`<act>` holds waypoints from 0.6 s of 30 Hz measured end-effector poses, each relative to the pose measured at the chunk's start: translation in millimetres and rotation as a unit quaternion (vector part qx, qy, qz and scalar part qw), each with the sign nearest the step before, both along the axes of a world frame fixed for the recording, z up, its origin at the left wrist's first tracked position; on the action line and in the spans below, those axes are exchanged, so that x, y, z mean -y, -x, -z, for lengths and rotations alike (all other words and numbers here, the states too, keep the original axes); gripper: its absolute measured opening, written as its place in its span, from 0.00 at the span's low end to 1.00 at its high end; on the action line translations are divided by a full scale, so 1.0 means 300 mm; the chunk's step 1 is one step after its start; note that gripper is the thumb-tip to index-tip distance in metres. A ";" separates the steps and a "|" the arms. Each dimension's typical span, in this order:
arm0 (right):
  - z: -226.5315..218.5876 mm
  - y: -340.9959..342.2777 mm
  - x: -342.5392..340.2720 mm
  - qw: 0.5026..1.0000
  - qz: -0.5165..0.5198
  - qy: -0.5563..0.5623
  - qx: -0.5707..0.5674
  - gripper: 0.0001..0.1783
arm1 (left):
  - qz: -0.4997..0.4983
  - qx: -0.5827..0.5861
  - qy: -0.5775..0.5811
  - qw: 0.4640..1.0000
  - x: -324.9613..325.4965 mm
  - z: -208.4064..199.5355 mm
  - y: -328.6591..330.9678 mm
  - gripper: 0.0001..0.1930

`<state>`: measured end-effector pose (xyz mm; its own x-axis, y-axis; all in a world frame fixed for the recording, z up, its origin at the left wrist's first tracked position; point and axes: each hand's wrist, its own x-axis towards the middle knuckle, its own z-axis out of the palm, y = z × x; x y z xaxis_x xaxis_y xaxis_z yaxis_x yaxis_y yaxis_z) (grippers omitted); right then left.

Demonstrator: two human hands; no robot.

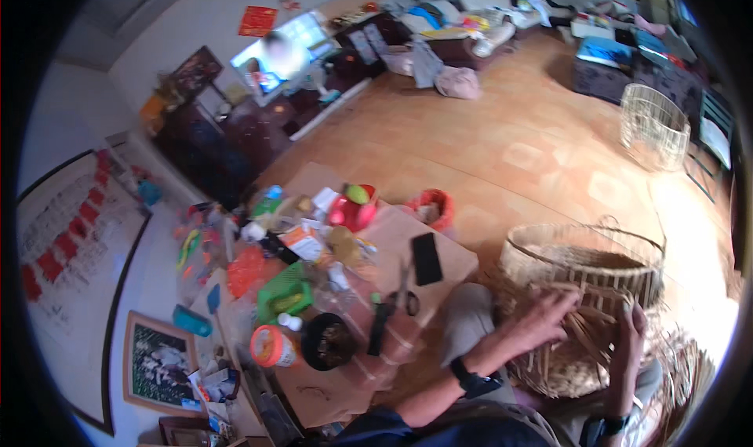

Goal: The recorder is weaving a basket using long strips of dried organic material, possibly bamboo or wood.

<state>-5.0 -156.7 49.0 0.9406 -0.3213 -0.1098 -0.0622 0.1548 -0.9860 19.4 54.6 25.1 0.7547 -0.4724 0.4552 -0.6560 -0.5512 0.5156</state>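
In my lap, between my knees, rests a woven basket (561,372) of tan plant strips, its rim tilted up toward my hands. My left hand (549,317) comes in from the left with its fingers closed on the basket's rim. On the opposite side of the rim, my right hand (627,339) grips with the thumb upward. Loose flat strips (588,333) cross the opening between the two hands. Just beyond stands a larger round basket (584,251) with a thin hoop at its top. The fingertips are partly blurred, so the exact strip in each is hidden.
At my left, a low table (439,282) carries a phone (427,259), scissors (407,290), a black bowl (328,342), a green basket (285,292) and an orange-lidded jar (273,346). Loose strips (682,376) lie right of me. An open-frame basket (653,128) stands farther off.
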 end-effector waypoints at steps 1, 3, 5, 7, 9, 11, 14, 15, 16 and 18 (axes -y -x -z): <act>-0.001 0.010 -0.005 0.997 0.045 -0.050 -0.043 0.05 | -0.011 -0.002 0.009 1.000 -0.029 -0.004 -0.014 0.28; 0.068 0.009 0.034 0.993 -0.019 -0.106 -0.041 0.04 | -0.074 -0.010 0.037 0.996 -0.080 -0.082 -0.023 0.17; 0.072 0.020 0.034 0.974 -0.099 -0.196 -0.048 0.04 | -0.097 -0.007 0.079 0.992 -0.081 -0.137 -0.022 0.17; 0.083 0.035 0.052 0.956 -0.199 -0.209 -0.049 0.08 | -0.060 -0.013 0.064 0.996 -0.034 -0.137 -0.013 0.17; 0.062 0.046 0.018 0.971 -0.215 0.037 -0.097 0.13 | -0.054 -0.017 0.035 0.998 0.006 -0.083 -0.011 0.18; 0.066 0.066 0.026 0.964 -0.241 0.111 -0.017 0.16 | -0.052 -0.037 0.039 0.997 0.019 -0.090 0.002 0.17; 0.051 0.082 0.111 0.975 -0.219 -0.046 0.005 0.16 | -0.071 -0.014 0.095 0.993 0.006 -0.063 -0.002 0.17; 0.047 0.099 0.131 0.977 -0.183 -0.110 -0.005 0.14 | -0.080 -0.012 0.084 0.993 -0.007 -0.070 -0.006 0.16; 0.078 0.104 0.147 0.972 -0.145 -0.184 0.018 0.14 | -0.080 -0.013 0.084 0.993 -0.002 -0.078 -0.006 0.16; 0.132 0.118 0.160 0.944 -0.060 -0.322 0.037 0.12 | -0.046 0.012 0.041 0.998 0.003 -0.096 -0.003 0.18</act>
